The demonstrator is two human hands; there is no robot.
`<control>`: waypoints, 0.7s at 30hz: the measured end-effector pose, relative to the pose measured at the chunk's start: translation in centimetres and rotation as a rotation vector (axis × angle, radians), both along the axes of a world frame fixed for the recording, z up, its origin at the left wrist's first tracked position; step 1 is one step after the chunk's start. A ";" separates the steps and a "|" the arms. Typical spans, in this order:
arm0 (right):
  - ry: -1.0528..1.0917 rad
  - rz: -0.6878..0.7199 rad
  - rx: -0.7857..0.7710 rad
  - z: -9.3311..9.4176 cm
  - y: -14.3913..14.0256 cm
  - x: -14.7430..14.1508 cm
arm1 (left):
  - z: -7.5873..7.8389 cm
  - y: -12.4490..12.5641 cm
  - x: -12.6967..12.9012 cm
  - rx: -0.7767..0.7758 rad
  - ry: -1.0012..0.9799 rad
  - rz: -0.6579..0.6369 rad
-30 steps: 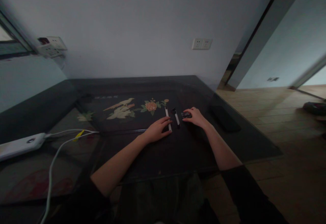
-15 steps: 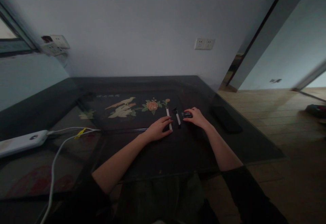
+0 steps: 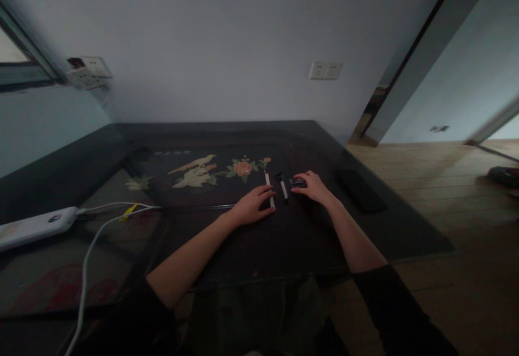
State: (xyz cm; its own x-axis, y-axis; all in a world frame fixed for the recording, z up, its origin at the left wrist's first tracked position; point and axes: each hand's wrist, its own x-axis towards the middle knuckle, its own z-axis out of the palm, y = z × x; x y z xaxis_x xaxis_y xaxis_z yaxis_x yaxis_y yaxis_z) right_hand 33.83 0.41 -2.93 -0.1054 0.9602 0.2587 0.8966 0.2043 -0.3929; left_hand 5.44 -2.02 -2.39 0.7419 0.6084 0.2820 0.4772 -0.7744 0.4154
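Left hand (image 3: 251, 209) flat on the dark glass-topped desk (image 3: 284, 242), palm down, fingers loosely spread, nothing gripped; fingertips touching the near end of a slim white stick-shaped strip (image 3: 269, 192) lying roughly front to back. Right hand (image 3: 313, 187) palm down, fingers curled over a small dark blocky object (image 3: 297, 182), resting on it or lightly pinching it; actual grip not discernible in the dim light, object not lifted off the glass. Between the two hands, just right of the white strip: a short white-and-black stick (image 3: 283, 185) with a dark head at its far end, apart from both hands. Three small items lined up side by side, near one another, on the glass above a painted bird-and-flower panel (image 3: 211, 171). Judgement on handling: smooth glass, so small parts likely to skid; better to press down lightly with fingertips and slide or pinch from the sides than to push end-on. Left hand best kept as a steady anchor on the white strip while right hand works the dark object, avoiding a knock to the middle stick. Low light, so fine detail to be checked by touch. Further out: flat dark rectangular slab (image 3: 360, 189) to the right on the desk, well apart from the hands; white oblong power bank (image 3: 34, 226) at far left with white cables (image 3: 87, 259) trailing toward the near edge; double wall socket (image 3: 325, 69) on the grey wall behind.
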 end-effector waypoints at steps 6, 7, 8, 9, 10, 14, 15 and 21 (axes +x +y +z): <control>0.182 -0.006 0.148 2.3 -0.8 -1.2 | 1.4 -0.1 0.1 -0.077 -0.138 0.023; 0.253 0.011 0.176 3.0 -1.1 -1.8 | 1.9 0.0 0.2 -0.105 -0.201 0.040; 0.340 0.044 0.188 3.8 -1.5 -2.5 | 2.4 0.0 0.2 -0.141 -0.286 0.062; 0.435 0.097 0.181 4.5 -2.0 -3.4 | 2.9 -0.1 0.3 -0.198 -0.373 0.071; 0.528 0.166 0.160 5.1 -2.5 -4.5 | 3.5 -0.2 0.4 -0.274 -0.475 0.080; 0.756 0.470 0.002 6.7 -4.9 -9.2 | 5.6 -1.7 0.3 -0.715 -0.841 -0.006; 0.770 0.527 -0.048 6.8 -5.4 -10.3 | 5.9 -2.3 0.2 -0.802 -0.884 -0.023; 0.699 0.728 -0.151 6.2 -6.9 -14.4 | 5.8 -5.4 -0.8 -0.956 -0.868 -0.062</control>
